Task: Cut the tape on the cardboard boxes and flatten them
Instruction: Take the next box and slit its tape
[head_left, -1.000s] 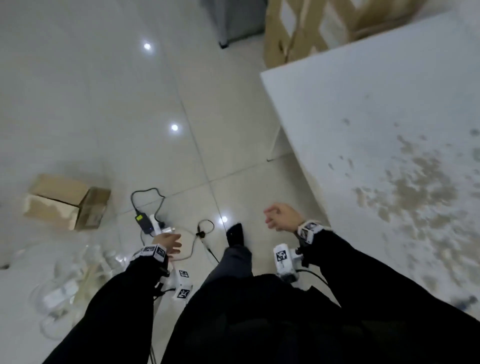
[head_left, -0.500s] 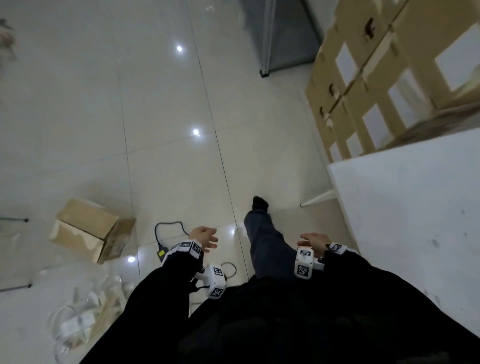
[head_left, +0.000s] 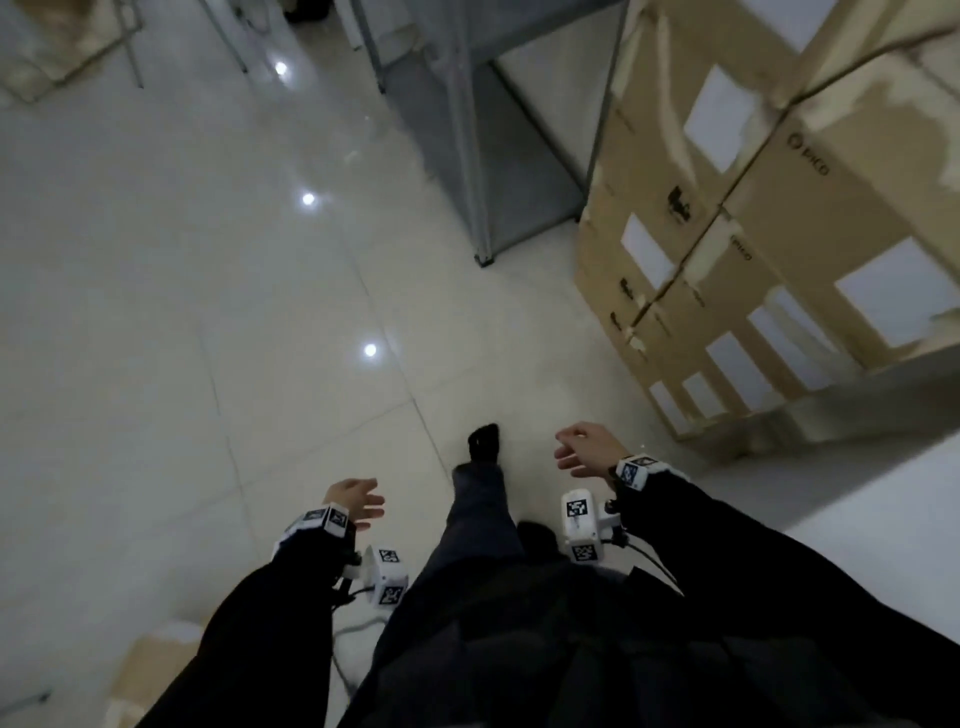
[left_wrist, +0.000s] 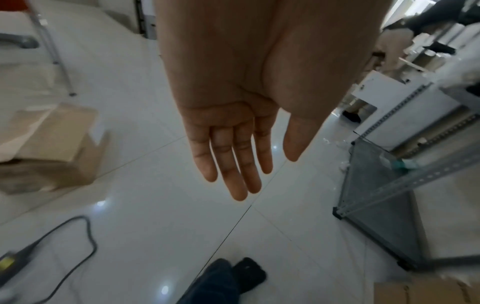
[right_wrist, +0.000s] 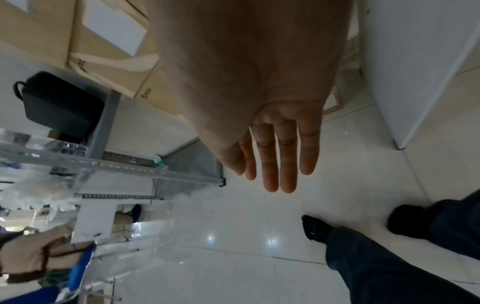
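Floor tiles (head_left: 208, 312), pale and glossy, fill most of the head view. Stacked cardboard boxes (head_left: 753, 234) with white labels stand at far right, beside a grey metal shelf frame (head_left: 483, 171). White bench (head_left: 893, 530) edge shows at near right. One small cardboard box (left_wrist: 49, 148) lies on the floor at left in the left wrist view, well apart from both hands; a black cable (left_wrist: 78, 240) runs on the tiles near it. Left hand (head_left: 353, 501) hangs over the floor, fingers straight and spread slightly, holding nothing. Right hand (head_left: 584, 449) hangs near the stacked boxes, fingers extended and relaxed, holding nothing.
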